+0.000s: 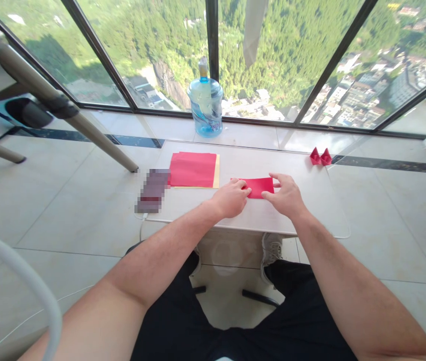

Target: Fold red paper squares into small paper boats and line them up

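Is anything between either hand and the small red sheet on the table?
Nothing visible. The left hand and right hand both rest directly on the folded red sheet; the paper stack lies apart to its left.

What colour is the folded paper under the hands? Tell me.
Red; the paper shows best in the head view.

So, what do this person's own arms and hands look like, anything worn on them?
Both are bare. The left hand and right hand show no gloves, rings or watch. The left forearm and right forearm show no sleeve as far as the picture's edge, and no markings. The only clothing in view is black clothing on the lap.
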Tool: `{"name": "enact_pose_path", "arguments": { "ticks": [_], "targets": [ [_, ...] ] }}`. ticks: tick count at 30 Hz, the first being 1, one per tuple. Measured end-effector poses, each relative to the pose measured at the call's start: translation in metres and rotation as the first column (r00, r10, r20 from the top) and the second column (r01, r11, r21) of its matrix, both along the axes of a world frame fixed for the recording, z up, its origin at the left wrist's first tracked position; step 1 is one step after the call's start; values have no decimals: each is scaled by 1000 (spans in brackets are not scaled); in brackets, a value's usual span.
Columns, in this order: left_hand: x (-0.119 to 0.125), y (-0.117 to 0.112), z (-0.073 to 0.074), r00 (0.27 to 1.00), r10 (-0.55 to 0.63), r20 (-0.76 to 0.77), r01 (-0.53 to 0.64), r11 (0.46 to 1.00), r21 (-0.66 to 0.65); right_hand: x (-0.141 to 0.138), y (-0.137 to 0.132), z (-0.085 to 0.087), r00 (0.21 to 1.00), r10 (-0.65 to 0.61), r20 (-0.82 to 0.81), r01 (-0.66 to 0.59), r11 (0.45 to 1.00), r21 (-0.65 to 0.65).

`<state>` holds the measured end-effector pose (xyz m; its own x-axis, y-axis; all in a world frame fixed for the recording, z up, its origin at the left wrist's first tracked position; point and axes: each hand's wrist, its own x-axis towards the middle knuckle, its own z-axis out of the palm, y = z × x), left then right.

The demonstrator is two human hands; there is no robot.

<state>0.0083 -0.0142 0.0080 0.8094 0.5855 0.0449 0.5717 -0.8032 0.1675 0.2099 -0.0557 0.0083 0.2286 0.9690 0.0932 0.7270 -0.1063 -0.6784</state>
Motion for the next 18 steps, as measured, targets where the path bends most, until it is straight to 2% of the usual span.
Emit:
{"name": "enact_pose_path", "arguments": {
  "ticks": [3,7,10,12,14,18],
  "targets": [
    [-1,0,0,1000,4,-13,-4,1000,6,1,3,4,983,-66,-173,60,997,-40],
    [-2,3,-2,1000,0,-19,0,1000,12,0,4,8,913,-171,-370,124,981,-147],
    [-2,4,-3,1000,-21,-12,22,1000,14,1,6,5,863,-235,-446,197,972,-130],
    [-3,5,-4,1000,-29,-7,30,1000,8,4,8,0,848,-261,-461,228,965,-128],
    [-3,5,-3,1000,-27,-5,27,1000,-1,7,10,-6,856,-271,-440,212,961,-179],
    [-4,4,-3,1000,-8,-6,8,1000,-5,8,11,-11,932,-215,-293,140,957,-256]
  ]
}}
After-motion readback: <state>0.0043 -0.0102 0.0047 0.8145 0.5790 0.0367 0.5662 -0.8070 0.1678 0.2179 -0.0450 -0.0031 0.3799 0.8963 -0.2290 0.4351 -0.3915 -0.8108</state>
